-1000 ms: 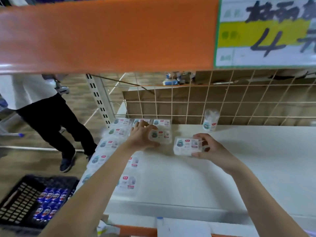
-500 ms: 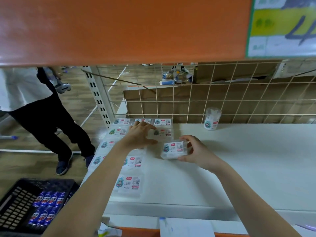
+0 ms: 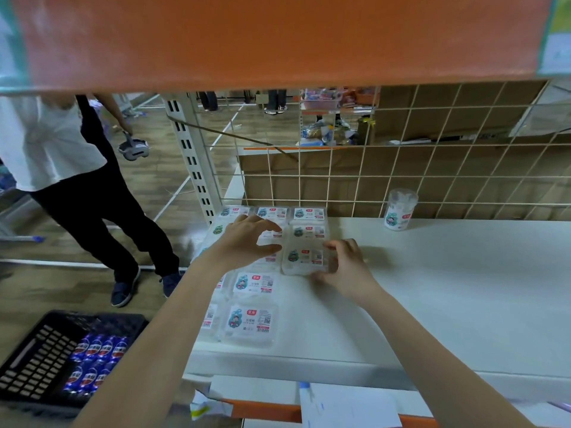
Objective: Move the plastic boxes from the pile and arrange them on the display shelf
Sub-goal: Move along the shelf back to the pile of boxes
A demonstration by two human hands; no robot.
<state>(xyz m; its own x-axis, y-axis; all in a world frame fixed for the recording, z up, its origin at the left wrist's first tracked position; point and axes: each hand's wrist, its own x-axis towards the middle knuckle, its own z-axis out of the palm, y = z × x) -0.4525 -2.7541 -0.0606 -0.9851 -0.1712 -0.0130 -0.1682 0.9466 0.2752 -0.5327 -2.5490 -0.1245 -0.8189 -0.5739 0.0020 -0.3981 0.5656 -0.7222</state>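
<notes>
I note that my right hand [image 3: 343,267], fingers curled on the plastic box [image 3: 305,257], has carried it leftward and set it on the display shelf [image 3: 448,288] behind the third row, while my left hand [image 3: 247,239] hovers half-spread over neighbouring boxes; placement looks nearly complete.

Two bare forearms reach in from the bottom edge, both uncovered from the elbow area to the wrist, with no sleeve or cuff showing on them. The left hand [image 3: 247,242] and the right hand [image 3: 346,268] are bare too: no glove, ring, watch or band shows on either. The fingernails look short and unpainted, though blur hides fine detail.
</notes>
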